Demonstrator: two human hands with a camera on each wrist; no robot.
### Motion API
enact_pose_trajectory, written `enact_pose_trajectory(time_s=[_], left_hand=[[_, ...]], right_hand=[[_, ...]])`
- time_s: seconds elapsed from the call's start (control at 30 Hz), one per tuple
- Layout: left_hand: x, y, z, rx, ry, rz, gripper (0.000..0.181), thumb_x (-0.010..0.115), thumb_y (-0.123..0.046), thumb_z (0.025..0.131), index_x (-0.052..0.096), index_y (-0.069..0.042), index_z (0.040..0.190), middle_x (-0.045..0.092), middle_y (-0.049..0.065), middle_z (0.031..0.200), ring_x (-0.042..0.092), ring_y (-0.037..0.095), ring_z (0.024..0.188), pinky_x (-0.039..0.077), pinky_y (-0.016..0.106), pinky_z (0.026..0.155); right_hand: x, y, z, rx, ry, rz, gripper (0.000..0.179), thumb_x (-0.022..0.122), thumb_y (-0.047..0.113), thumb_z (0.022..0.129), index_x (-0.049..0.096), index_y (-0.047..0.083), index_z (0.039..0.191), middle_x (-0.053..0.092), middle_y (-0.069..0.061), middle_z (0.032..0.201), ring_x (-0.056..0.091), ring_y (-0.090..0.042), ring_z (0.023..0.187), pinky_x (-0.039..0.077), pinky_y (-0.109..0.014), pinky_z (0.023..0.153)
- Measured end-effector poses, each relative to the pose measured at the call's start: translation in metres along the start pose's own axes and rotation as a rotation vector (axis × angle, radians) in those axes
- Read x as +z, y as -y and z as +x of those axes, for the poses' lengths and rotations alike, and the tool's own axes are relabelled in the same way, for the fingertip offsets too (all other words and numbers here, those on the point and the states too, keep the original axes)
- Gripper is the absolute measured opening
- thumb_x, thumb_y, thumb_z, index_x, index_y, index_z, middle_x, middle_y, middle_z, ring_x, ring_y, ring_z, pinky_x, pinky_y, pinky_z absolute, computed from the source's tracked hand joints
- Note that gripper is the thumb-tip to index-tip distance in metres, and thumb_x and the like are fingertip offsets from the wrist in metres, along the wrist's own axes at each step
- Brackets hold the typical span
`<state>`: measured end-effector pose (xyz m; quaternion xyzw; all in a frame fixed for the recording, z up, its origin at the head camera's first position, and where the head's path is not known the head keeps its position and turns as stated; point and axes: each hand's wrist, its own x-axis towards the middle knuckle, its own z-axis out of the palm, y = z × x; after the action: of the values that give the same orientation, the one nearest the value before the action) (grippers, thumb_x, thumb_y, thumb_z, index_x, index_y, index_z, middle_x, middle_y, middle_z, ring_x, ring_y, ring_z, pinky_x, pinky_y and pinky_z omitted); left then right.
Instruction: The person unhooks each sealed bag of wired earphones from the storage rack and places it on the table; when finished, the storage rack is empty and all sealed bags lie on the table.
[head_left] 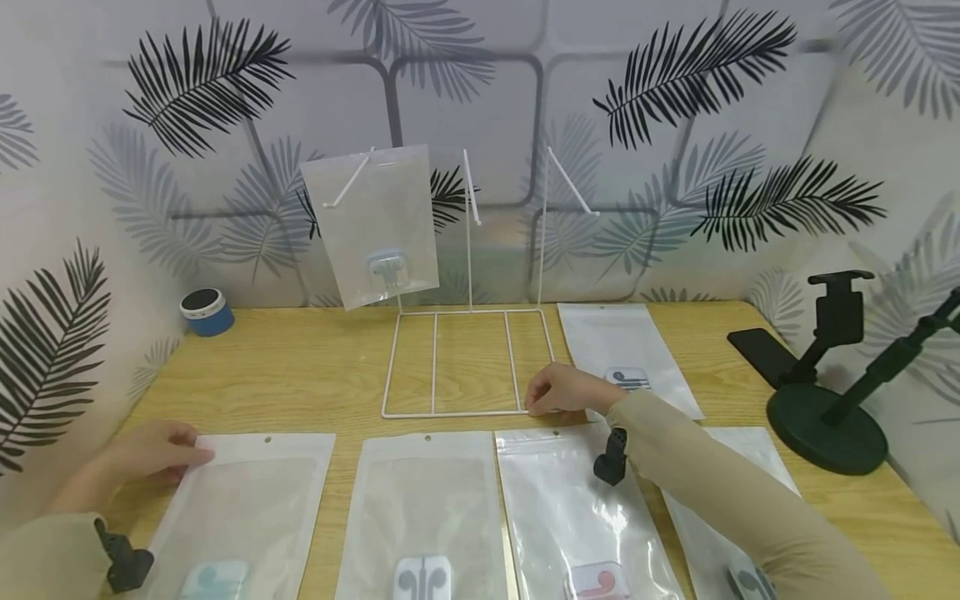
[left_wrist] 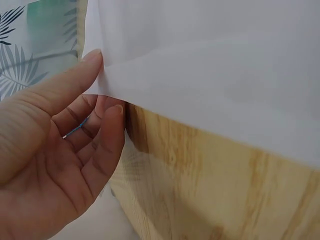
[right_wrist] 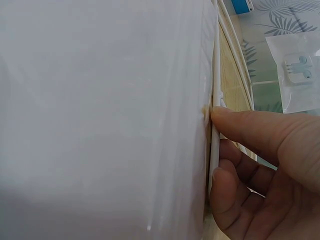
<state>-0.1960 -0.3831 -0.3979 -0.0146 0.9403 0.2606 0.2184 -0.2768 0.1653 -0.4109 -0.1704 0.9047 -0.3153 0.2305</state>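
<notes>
At the front left, my left hand [head_left: 150, 454] pinches the top left corner of a clear-fronted zip bag [head_left: 247, 492] with a pale blue boxed earphone set inside. In the left wrist view the thumb lies over the white bag [left_wrist: 210, 65] and the fingers are beneath its edge. My right hand [head_left: 566, 390] grips the front bar of a white wire display rack [head_left: 457, 414], near its right corner. The right wrist view shows the thumb and fingers on the rack's bar [right_wrist: 215, 150]. One earphone bag [head_left: 375, 212] hangs tilted on the rack's left hook.
Two more earphone bags, a grey one [head_left: 423, 500] and a shiny one with pink earphones [head_left: 555, 500], lie in front. Others [head_left: 611, 333] lie at the right, one partly under my right forearm. A blue round container [head_left: 207, 312], black phone [head_left: 761, 354] and black stand [head_left: 827, 429] flank them.
</notes>
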Motion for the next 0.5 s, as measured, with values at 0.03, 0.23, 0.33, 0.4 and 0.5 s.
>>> enact_pose_trajectory(time_s=[0.03,0.23,0.33,0.4,0.5], left_hand=[[-0.0001,0.0003,0.0001,0.003,0.000,0.005,0.043,0.067,-0.039,0.083,0.055,0.002,0.091,0.049,0.001,0.070,0.049,0.016,0.065,0.041,0.030,0.058],[-0.0008,0.0026,-0.0026,0.015,-0.022,-0.012,0.044,0.068,-0.034,0.083,0.053,0.006,0.093,0.051,0.002,0.072,0.051,0.016,0.064,0.044,0.030,0.057],[-0.0009,0.0045,-0.0046,0.026,-0.030,-0.029,0.039,0.069,-0.029,0.083,0.053,0.006,0.091,0.052,0.002,0.070,0.051,0.016,0.063,0.045,0.030,0.055],[-0.0015,0.0058,-0.0053,0.030,-0.031,-0.038,0.037,0.068,-0.026,0.083,0.052,0.006,0.091,0.052,0.002,0.069,0.052,0.016,0.062,0.046,0.030,0.055],[-0.0049,0.0067,-0.0052,0.026,-0.044,-0.037,0.037,0.067,-0.026,0.084,0.053,0.007,0.092,0.053,0.002,0.073,0.053,0.016,0.065,0.047,0.031,0.057]], right_hand=[[0.0000,0.0004,-0.0001,0.001,0.000,0.001,0.005,0.068,0.010,0.083,0.068,0.010,0.078,0.056,0.003,0.068,0.043,-0.010,0.055,0.041,-0.023,0.046],[-0.0003,0.0012,0.0002,0.004,-0.004,0.005,0.004,0.070,0.011,0.082,0.068,0.009,0.079,0.056,0.004,0.068,0.043,-0.010,0.055,0.041,-0.023,0.046],[-0.0002,0.0000,0.0006,0.004,-0.005,0.004,0.004,0.070,0.011,0.082,0.068,0.009,0.079,0.057,0.004,0.069,0.043,-0.010,0.055,0.041,-0.023,0.046],[-0.0002,-0.0006,0.0008,0.005,-0.003,0.005,0.005,0.070,0.012,0.082,0.068,0.009,0.079,0.057,0.003,0.070,0.043,-0.010,0.055,0.041,-0.023,0.045],[0.0000,-0.0008,0.0004,-0.003,-0.003,0.002,0.005,0.069,0.012,0.083,0.068,0.008,0.079,0.057,0.003,0.070,0.043,-0.010,0.054,0.041,-0.023,0.045]])
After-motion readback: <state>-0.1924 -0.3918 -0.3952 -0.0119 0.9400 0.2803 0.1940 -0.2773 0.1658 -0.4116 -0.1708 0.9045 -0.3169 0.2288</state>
